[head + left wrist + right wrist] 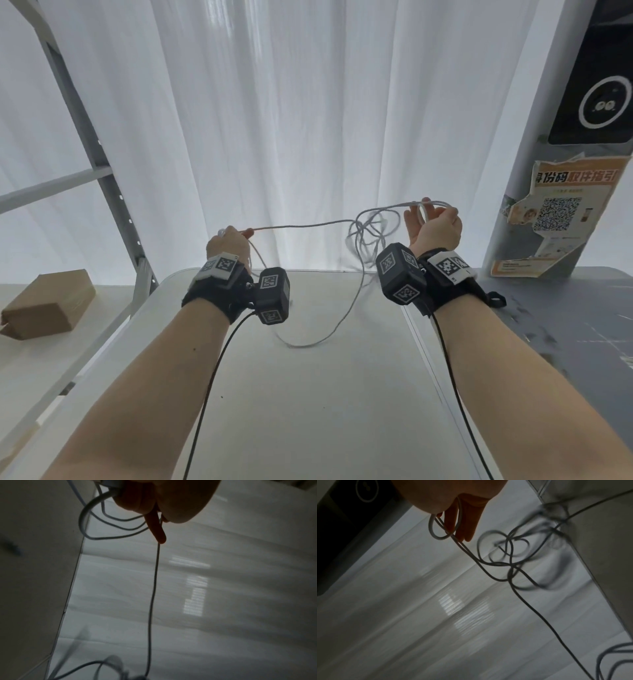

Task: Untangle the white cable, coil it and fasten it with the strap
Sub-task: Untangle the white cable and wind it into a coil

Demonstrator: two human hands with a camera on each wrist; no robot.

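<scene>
Both hands are raised over the white table with the white cable stretched between them. My left hand grips one end of the cable together with an orange strap. That strap sticks out past the fingers, with the cable running on from it. My right hand holds loops of cable that pass between its fingers. A loose tangle hangs in the air just left of it and looks blurred. One long loop sags onto the table.
A cardboard box lies on the shelf of a grey metal rack at the left. A white curtain hangs behind the table. At the right are a grey mat surface and a post with a torn poster.
</scene>
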